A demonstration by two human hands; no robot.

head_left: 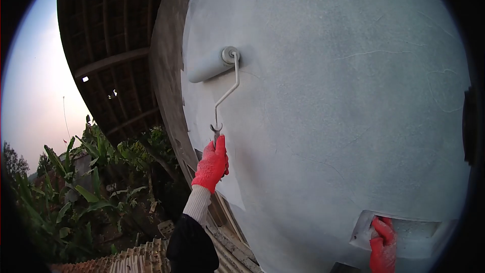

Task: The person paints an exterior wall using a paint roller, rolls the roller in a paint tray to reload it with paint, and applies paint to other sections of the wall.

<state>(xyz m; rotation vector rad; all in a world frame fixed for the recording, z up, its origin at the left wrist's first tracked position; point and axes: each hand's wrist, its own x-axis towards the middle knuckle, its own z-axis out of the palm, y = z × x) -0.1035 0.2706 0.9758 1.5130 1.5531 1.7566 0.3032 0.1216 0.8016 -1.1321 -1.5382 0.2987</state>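
Observation:
My left hand [212, 164], in a red glove with a pale cuff, is wrapped round the handle of a paint roller. The bent metal rod rises from the handle to the roller [209, 65], whose grey-white sleeve lies against the wall [313, 111] near its left edge. At the lower right, my right hand [384, 242], also red-gloved, has its fingers bent at the left part of a rectangular recess [417, 230] in the wall. Whether those fingers grip the recess edge or something else is hidden.
A dark roof underside [113, 35] with beams slopes at the upper left. Leafy plants [91, 187] grow below it, and corrugated roofing [136, 260] lies at the bottom left. A dark object [470, 126] stands at the wall's right edge.

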